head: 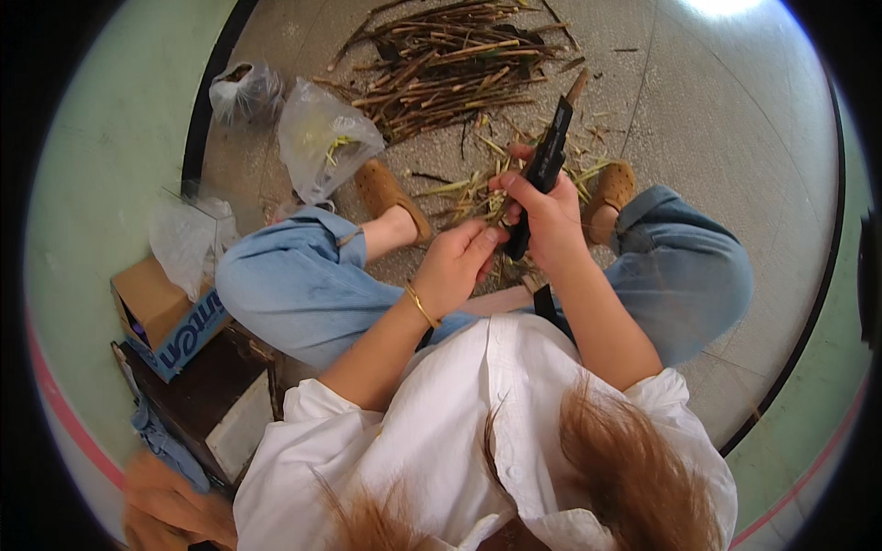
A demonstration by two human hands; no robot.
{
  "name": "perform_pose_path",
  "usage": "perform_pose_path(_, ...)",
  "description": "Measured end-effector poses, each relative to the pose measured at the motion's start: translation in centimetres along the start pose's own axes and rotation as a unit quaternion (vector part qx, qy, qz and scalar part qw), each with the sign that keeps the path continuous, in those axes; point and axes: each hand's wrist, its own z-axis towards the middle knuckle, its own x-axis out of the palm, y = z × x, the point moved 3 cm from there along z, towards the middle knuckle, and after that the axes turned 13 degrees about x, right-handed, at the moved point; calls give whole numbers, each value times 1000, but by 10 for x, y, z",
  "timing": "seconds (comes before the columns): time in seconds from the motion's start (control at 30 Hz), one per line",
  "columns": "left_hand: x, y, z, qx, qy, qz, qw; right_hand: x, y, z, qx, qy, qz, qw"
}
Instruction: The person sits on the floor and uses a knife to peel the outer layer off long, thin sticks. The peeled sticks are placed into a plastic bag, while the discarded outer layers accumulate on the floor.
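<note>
My right hand point(551, 206) is closed around a black utility knife point(555, 141), which slants up and away from me. A brown, blade-like tip point(577, 87) sticks out of its far end; whether it is stained metal cannot be made out. My left hand point(458, 258), with a gold bangle at the wrist, pinches a thin greenish stem point(497, 215) close to the right hand's fingers. Most of that stem is hidden by the fingers. Pale green and yellow plant peelings point(475, 193) lie scattered on the floor under and beyond both hands.
A heap of brown cut stems point(455, 69) covers the floor ahead. To its left stand a clear plastic bag point(324, 138) with yellowish pieces and a second bag point(244, 89). A cardboard box point(172, 310) and plastic bag point(189, 237) rest on a dark cabinet point(200, 392) at left.
</note>
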Motion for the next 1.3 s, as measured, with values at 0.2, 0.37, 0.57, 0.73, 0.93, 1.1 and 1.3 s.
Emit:
perform_pose_path(0.2,4,-8,-15,28,-81,-83,993,-24,-4,-44,-109,-74,-370,920)
perform_pose_path(0.37,9,-25,-21,62,-89,-96,990,-15,0,-90,-294,-83,-517,799)
perform_pose_path(0.57,14,-32,-28,68,-71,-78,992,-17,4,-91,-370,-118,-551,739)
perform_pose_path(0.73,11,-29,-52,32,-31,-40,998,-67,16,-56,-183,-262,-454,832)
perform_pose_path(0.93,2,-31,-45,45,-62,-75,994,-24,-1,-94,-194,-31,-500,843)
perform_pose_path(1.1,9,-29,-40,56,-52,-87,993,-23,0,-99,-270,-70,-495,823)
perform_pose_path(1.3,11,-33,-41,39,-54,-117,991,-22,-6,-108,-201,10,-492,847)
